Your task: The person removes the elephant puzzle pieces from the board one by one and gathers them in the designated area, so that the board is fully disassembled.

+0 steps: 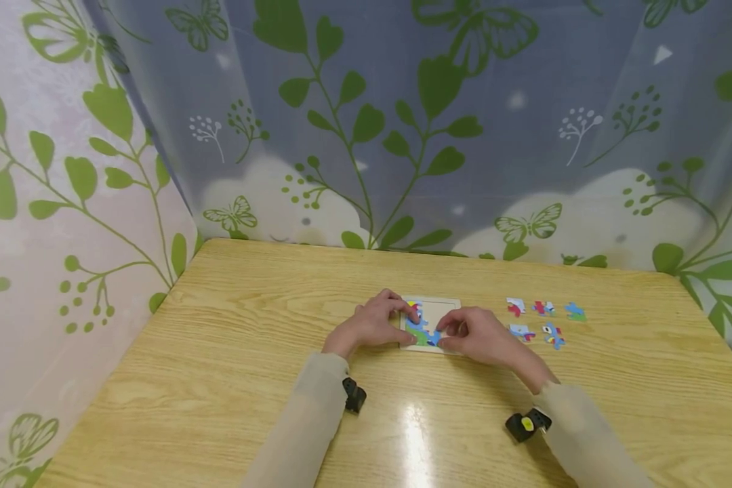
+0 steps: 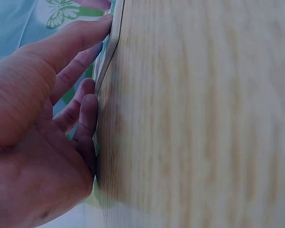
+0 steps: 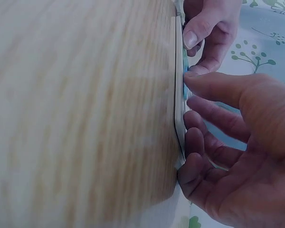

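Observation:
A shallow jigsaw tray [image 1: 440, 311] lies on the table, with colourful pieces fitted along its left side and bottom. My left hand [image 1: 373, 324] spans the tray's left edge; its thumb and forefinger, fairly straight, press on the pieces there. With thumb and forefinger my right hand [image 1: 480, 336] pinches a blue puzzle piece [image 1: 432, 337] at the bottom of the tray. That piece lies beside a green one [image 1: 421, 337]. In the right wrist view the right thumb [image 3: 213, 85] touches the blue edge, and the other fingers curl beside the tray's rim.
Several loose puzzle pieces lie right of the tray in two rows, among them a red and white one [image 1: 515, 308], a blue and green one [image 1: 576, 312] and one with an eye [image 1: 552, 335]. A patterned curtain [image 1: 390, 135] hangs behind the wooden table [image 1: 268, 305].

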Tool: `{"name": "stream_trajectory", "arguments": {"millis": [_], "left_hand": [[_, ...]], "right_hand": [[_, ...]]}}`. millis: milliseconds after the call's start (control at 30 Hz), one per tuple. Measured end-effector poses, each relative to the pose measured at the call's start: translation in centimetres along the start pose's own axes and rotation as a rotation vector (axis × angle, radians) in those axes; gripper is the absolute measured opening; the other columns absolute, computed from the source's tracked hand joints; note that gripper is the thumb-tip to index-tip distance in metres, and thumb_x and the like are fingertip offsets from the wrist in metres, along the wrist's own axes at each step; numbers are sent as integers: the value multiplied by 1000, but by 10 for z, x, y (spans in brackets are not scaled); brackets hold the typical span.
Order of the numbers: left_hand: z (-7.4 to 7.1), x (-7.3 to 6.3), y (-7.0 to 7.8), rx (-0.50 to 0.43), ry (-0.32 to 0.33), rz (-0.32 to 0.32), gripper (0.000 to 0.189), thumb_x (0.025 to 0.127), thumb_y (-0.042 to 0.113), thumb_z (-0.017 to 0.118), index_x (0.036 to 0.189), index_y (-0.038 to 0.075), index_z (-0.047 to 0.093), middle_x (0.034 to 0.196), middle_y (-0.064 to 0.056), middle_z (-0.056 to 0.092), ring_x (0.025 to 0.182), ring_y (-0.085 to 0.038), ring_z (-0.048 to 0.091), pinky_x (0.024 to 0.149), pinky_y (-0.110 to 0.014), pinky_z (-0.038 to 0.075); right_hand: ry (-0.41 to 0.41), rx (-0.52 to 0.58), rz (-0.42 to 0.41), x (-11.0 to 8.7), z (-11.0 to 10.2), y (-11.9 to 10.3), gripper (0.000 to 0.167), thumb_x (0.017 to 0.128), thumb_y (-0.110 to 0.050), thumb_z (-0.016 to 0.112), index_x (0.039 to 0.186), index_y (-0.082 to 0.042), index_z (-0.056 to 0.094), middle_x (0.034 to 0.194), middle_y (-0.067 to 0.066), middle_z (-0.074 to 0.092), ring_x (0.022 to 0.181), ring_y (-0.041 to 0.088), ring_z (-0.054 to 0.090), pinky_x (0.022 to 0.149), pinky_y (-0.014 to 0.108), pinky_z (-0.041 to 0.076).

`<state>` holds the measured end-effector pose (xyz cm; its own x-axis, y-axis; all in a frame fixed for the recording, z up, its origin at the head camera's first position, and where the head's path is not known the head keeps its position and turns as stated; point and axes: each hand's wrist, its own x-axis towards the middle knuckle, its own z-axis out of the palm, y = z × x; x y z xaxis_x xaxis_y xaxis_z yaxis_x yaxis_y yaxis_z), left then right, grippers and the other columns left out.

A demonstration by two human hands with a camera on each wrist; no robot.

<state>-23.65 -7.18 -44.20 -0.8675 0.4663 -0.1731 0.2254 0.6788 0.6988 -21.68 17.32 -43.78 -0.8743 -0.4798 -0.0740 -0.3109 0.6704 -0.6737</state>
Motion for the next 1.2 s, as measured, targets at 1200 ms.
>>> {"name": "stream_trajectory", "arguments": {"millis": [1200], "left_hand": [[3, 3, 3, -16, 22, -22, 16, 87, 32, 83, 98, 28, 74, 135, -2, 52, 131, -27, 49, 116, -68, 18]], "right_hand": [[30, -31, 35, 3, 5, -3, 16, 88, -15, 78, 99, -6, 71, 90, 5, 64, 78, 16, 53, 70, 31, 45]]}}
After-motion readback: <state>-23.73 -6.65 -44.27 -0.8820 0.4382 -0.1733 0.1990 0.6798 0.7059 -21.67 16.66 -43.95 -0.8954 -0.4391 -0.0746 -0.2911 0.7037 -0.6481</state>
